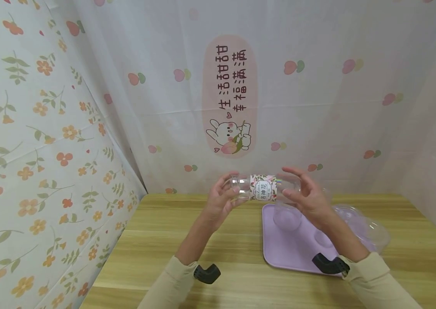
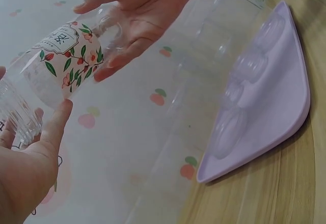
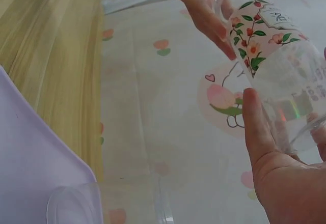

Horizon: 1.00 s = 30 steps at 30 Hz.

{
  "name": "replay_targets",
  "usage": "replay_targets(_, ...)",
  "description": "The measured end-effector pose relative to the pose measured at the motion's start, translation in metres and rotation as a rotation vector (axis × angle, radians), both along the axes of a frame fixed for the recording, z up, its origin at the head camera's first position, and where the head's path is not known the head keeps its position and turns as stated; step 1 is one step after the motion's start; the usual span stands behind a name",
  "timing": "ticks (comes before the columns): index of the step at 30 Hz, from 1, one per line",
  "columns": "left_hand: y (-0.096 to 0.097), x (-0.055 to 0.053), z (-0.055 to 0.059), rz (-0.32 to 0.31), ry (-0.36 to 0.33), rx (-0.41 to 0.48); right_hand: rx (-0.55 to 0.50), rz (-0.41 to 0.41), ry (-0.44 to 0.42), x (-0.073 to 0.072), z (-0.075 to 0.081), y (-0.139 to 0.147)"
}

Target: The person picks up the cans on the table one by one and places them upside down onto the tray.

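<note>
A clear plastic jar (image 1: 263, 187) with a flowered paper label is held level above the table, its threaded mouth toward the left. My left hand (image 1: 218, 199) grips the mouth end, thumb in front and fingers behind. Around the base end, my right hand (image 1: 312, 201) holds it between thumb and fingers. The wrist views show the see-through jar (image 3: 270, 40) with nothing visible inside. Part of the right palm (image 2: 150, 7) shows in the left wrist view. Below the hands, a light purple tray (image 1: 280, 253) lies on the table, partly hidden by the right forearm.
Several clear plastic containers (image 1: 287, 219) stand on the tray, with more clear round pieces (image 1: 374, 234) at its right side. The wood-grain table (image 1: 156, 249) ends at a printed curtain (image 1: 164, 107) behind. A flowered cloth (image 1: 48, 171) hangs along the left.
</note>
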<state>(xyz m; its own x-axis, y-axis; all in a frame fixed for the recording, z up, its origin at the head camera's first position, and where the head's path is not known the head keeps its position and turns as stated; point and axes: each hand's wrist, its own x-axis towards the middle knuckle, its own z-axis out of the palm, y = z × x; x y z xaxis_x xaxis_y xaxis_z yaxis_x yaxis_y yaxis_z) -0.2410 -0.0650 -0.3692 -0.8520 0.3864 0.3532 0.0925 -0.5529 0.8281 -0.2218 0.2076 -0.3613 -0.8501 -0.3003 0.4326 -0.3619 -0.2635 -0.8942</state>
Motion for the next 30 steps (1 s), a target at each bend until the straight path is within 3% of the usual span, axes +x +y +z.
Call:
replay_targets(14, -0.008, 0.0, -0.005, 0.012, -0.009, -0.033, 0.073, -0.04, 0.043, 0.0, -0.006, -0.003)
replay_targets(22, -0.013, 0.001, -0.008, -0.011, 0.007, -0.035, 0.117, -0.052, 0.053, 0.001, -0.007, -0.004)
replay_targets(30, -0.017, 0.002, -0.008, -0.013, 0.026, -0.054, 0.114, -0.046, 0.049, 0.0, -0.007, -0.002)
